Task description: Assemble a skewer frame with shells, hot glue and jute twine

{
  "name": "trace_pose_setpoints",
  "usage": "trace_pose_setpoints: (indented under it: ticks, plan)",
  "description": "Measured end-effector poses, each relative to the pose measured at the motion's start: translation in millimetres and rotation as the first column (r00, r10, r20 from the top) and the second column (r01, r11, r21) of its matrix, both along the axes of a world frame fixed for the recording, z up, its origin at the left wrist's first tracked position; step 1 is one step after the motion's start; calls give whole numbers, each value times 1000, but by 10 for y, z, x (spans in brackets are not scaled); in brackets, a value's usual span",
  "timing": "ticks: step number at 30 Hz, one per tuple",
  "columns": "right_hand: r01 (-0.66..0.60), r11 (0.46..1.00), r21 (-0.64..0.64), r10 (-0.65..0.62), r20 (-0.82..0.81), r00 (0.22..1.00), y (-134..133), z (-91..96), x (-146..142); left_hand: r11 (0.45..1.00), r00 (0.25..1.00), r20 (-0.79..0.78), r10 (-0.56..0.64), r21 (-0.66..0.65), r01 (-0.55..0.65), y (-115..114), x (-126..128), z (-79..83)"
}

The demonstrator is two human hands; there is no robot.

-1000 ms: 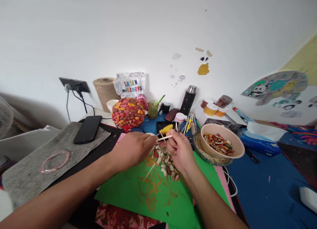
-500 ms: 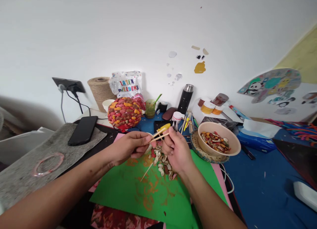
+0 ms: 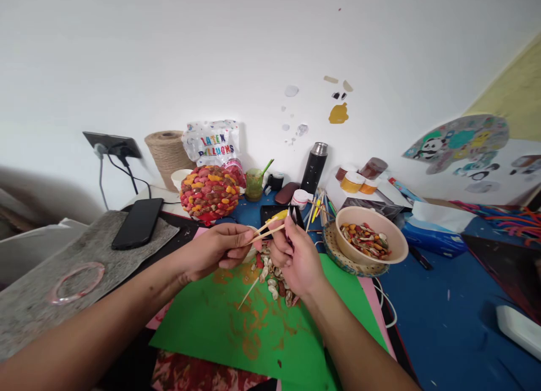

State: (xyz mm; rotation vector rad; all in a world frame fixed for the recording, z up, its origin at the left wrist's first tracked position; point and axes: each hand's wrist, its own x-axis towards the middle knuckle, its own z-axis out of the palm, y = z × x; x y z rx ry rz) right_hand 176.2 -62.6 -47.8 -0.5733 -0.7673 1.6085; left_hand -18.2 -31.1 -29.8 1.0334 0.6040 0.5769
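Note:
My left hand (image 3: 231, 245) is closed round the near ends of two thin wooden sticks (image 3: 264, 232), which spread apart toward the right. A yellow piece (image 3: 278, 216), probably a painted peanut shell, is at the far end of the upper stick. The fingers of my right hand (image 3: 298, 253) are pinched at the tip of the lower stick; part of their grip is hidden. Under my hands, peanut shells (image 3: 273, 289) lie on a paint-smeared green sheet (image 3: 203, 329). A loose thin stick (image 3: 248, 293) rests on the sheet too.
A bowl of coloured shells (image 3: 403, 247) stands on a woven tray (image 3: 332, 247) at right. Behind my left hand is a ball covered in painted shells (image 3: 210, 192). A phone (image 3: 137, 224), twine spool (image 3: 167, 154), green cup (image 3: 254, 185), black flask (image 3: 314, 168) and paint jars (image 3: 353, 182) surround the work.
Both hands keep their hold on the sticks with hardly any movement. The whole view has shifted slightly, so most things appear a little further left.

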Motion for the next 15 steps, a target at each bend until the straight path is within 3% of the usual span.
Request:
trace_pose_setpoints:
  ticks: [8,15]
  plan:
    - [-5,1000,12,5,5,1000,4,4,5,995,1000,-25,8,102,-5,16,-18,3]
    - [-85,996,1,85,-57,995,2,0,27,991,998,-36,41,131,-36,40,-46,-5]
